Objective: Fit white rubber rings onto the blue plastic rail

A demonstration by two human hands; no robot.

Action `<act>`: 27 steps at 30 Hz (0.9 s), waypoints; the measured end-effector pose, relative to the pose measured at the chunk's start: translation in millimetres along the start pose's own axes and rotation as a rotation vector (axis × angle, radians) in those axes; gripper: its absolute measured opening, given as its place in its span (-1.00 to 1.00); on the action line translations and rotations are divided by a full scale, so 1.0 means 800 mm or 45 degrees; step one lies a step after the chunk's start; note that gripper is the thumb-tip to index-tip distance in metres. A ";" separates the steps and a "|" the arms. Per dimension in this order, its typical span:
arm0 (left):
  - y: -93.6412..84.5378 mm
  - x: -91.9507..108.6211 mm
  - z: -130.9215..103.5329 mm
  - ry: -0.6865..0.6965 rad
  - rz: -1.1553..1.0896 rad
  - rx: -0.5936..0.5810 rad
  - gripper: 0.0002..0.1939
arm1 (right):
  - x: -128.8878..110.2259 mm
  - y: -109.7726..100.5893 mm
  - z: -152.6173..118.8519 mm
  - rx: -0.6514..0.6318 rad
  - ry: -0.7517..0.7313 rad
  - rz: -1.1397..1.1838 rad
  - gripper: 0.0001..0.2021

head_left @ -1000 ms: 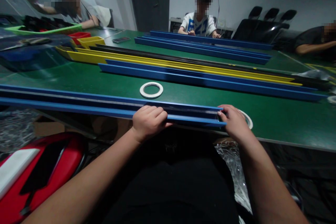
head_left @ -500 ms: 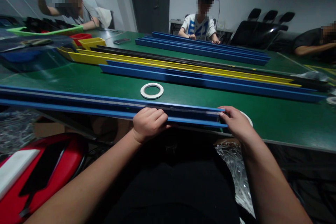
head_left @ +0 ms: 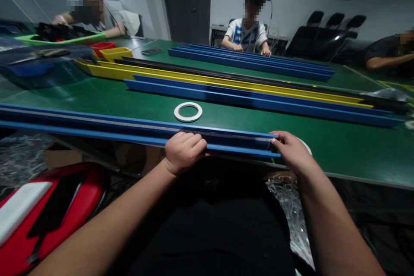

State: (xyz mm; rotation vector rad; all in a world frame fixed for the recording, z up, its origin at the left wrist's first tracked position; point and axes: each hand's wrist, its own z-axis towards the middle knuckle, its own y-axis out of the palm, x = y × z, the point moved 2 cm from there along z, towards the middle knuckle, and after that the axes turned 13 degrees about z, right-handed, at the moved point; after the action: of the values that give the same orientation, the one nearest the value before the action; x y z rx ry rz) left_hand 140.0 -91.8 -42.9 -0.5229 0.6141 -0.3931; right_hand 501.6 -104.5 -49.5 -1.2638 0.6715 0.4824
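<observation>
A long blue rail [head_left: 139, 130] lies along the near edge of the green table [head_left: 343, 151], its long axis running from between nine and ten o'clock to between three and four. Its far end leaves view towards nine, its hollow faces up, and a pale strip [head_left: 97, 120] runs lengthwise inside. The left hand [head_left: 186, 148] is clenched over the near lip; the right hand [head_left: 293, 150] pinches the end at three o'clock between thumb and forefinger, though whether it also grips the strip I cannot tell. A white ring [head_left: 188, 119] lies at twelve o'clock from the left hand, just beyond the rail. Compared with half a second ago, rail and hands are almost unchanged, while the co-worker [head_left: 111, 20] at ten o'clock has lowered a raised hand behind the green tray [head_left: 79, 38].
</observation>
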 end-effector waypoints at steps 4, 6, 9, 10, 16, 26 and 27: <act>-0.001 0.001 0.000 0.001 0.011 -0.002 -0.77 | -0.002 -0.001 0.001 -0.009 -0.016 -0.010 -0.74; -0.001 0.002 -0.001 -0.006 0.014 0.002 -0.76 | -0.003 -0.001 0.001 -0.004 -0.012 -0.021 -0.74; 0.000 0.002 -0.001 -0.015 0.020 0.010 -0.77 | -0.005 0.000 0.000 0.016 0.005 -0.058 -0.74; 0.000 0.002 -0.001 -0.017 0.022 0.009 -0.77 | -0.007 0.001 -0.001 0.028 0.007 -0.072 -0.74; -0.001 0.003 0.001 -0.042 0.017 -0.005 -0.75 | -0.015 0.000 -0.003 0.048 0.039 -0.110 -0.77; -0.006 0.002 0.001 -0.019 0.052 0.003 -0.79 | -0.019 -0.006 -0.001 -0.028 0.070 -0.121 -0.79; -0.006 0.003 0.001 -0.019 0.049 0.001 -0.78 | -0.021 -0.007 -0.002 -0.031 0.063 -0.124 -0.80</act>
State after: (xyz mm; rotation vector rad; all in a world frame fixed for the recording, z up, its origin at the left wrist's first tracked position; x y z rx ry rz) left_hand 140.9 -96.5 -40.8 -0.5118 0.6089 -0.3525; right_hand 493.1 -106.6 -34.6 -1.3281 0.6445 0.3811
